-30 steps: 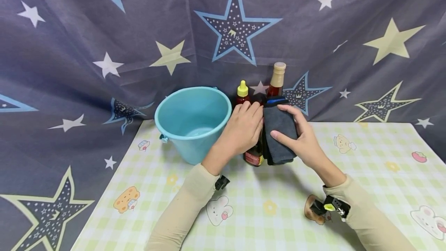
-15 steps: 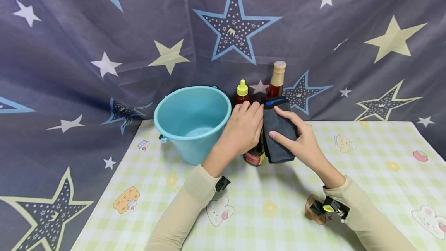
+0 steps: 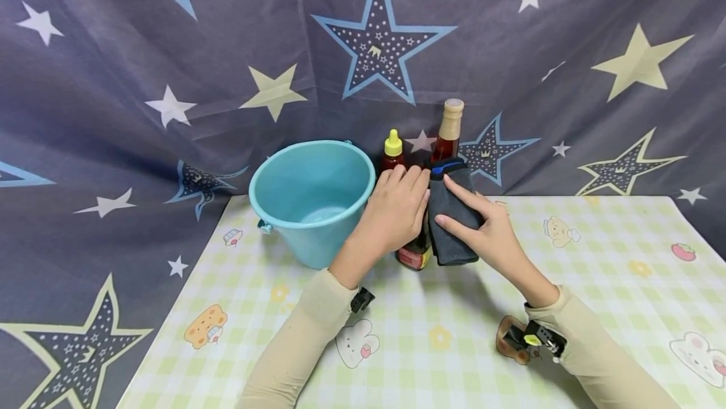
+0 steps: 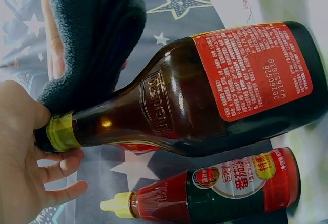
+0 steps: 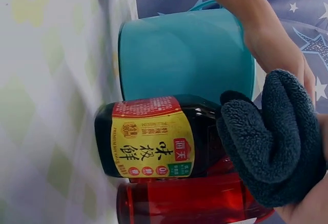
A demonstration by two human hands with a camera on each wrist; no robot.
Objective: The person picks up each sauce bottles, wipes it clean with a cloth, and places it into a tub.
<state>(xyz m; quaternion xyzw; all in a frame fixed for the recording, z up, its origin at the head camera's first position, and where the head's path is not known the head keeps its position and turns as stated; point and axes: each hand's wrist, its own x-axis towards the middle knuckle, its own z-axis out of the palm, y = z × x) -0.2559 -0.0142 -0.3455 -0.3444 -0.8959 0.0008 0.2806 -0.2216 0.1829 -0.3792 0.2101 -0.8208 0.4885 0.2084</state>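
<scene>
Gripping the dark bottle (image 4: 179, 98) in our left hand (image 3: 394, 213) and the cloth (image 3: 452, 203) in our right hand (image 3: 496, 229), we might topple the tall bottle (image 3: 450, 128) at one o'clock by overpressing.

The person wears long, close-fitting beige sleeves. The left sleeve (image 3: 295, 339), nearer the left edge of the counter (image 3: 431, 377), has a small black device (image 3: 362, 299) at its cuff, its end rounded like a short tube in the right wrist view. The right sleeve (image 3: 601, 352) carries a bulkier black wrist unit (image 3: 546, 332) with a yellow-green patch (image 3: 532, 339) and pale, shiny flecks, possibly screws.
</scene>
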